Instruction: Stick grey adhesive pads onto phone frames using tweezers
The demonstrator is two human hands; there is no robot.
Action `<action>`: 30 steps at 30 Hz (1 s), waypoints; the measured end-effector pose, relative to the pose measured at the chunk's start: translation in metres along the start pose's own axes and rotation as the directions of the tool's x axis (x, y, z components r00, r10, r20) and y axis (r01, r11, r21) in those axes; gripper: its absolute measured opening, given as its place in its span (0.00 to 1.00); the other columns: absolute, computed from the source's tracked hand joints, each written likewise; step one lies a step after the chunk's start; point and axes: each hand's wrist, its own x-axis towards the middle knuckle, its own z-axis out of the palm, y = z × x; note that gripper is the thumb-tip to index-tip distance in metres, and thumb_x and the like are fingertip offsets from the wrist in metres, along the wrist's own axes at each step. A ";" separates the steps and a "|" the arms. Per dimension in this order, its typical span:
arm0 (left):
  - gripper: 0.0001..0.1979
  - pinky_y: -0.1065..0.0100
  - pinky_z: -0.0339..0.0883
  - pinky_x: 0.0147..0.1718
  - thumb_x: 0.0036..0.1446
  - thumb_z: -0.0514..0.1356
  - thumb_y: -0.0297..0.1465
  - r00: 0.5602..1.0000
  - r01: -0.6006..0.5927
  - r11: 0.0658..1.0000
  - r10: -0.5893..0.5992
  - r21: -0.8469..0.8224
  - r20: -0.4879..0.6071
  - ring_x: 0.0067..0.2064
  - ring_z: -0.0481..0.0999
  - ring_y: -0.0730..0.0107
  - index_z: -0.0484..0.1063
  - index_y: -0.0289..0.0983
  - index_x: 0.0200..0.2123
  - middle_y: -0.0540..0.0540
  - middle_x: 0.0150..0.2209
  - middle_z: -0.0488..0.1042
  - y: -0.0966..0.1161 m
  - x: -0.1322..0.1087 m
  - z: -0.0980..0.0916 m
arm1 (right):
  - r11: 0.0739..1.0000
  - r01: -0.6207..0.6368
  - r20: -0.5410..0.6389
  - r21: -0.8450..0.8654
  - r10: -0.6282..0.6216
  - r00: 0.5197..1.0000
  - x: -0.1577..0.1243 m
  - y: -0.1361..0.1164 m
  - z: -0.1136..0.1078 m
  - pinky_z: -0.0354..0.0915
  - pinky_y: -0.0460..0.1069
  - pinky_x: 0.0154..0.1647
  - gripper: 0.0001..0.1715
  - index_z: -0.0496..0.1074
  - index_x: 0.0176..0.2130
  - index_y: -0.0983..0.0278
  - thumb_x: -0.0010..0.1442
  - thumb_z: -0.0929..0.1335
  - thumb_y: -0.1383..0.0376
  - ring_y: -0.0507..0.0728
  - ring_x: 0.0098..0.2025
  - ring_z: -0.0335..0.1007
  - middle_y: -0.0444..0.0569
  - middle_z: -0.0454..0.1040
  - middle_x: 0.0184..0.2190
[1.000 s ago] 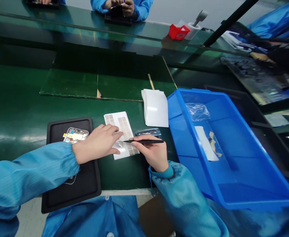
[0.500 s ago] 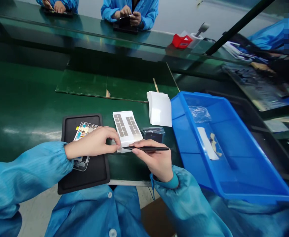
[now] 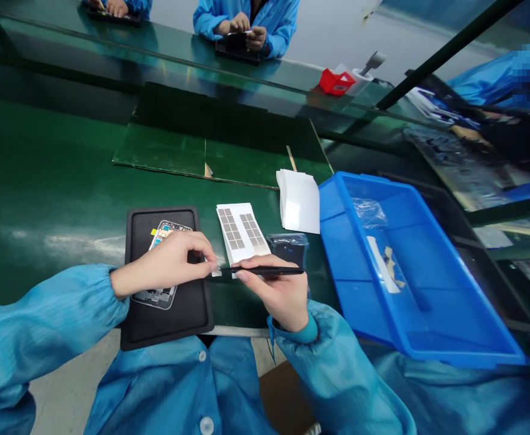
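My right hand (image 3: pixel 279 290) is closed round black tweezers (image 3: pixel 269 270), whose tip points left. At that tip is a small pale piece of film (image 3: pixel 217 272), and the thumb and forefinger of my left hand (image 3: pixel 169 261) pinch it. My left hand is above an opened phone (image 3: pixel 158 297) with its inner parts bare, partly hidden by the hand. The phone lies in a black tray (image 3: pixel 192 317). Just beyond my right fingers lies a white sheet of grey square stickers (image 3: pixel 242 232).
A dark plastic-wrapped packet (image 3: pixel 290 248) lies right of the sticker sheet, with white sheets (image 3: pixel 300 201) behind it. A large blue bin (image 3: pixel 364 290) stands to the right, holding clear plastic and scraps. Across the bench, co-workers' hands (image 3: pixel 246 31) handle devices.
The pale piece now sits apart from the sticker sheet, between my left fingertips and the tweezers' tip. Both hands have moved left relative to the sheet. The whole view has shifted slightly.
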 end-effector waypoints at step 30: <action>0.12 0.62 0.65 0.37 0.68 0.55 0.34 0.998 0.052 0.517 -0.060 0.855 -0.024 0.38 0.78 0.58 0.73 0.33 0.36 0.42 0.32 0.76 -0.059 -0.009 -0.051 | 0.979 -0.204 0.132 0.024 0.200 0.971 -0.002 -0.006 0.083 0.76 0.47 0.31 0.03 0.80 0.33 0.59 0.55 0.76 0.66 0.56 0.30 0.80 0.46 0.82 0.29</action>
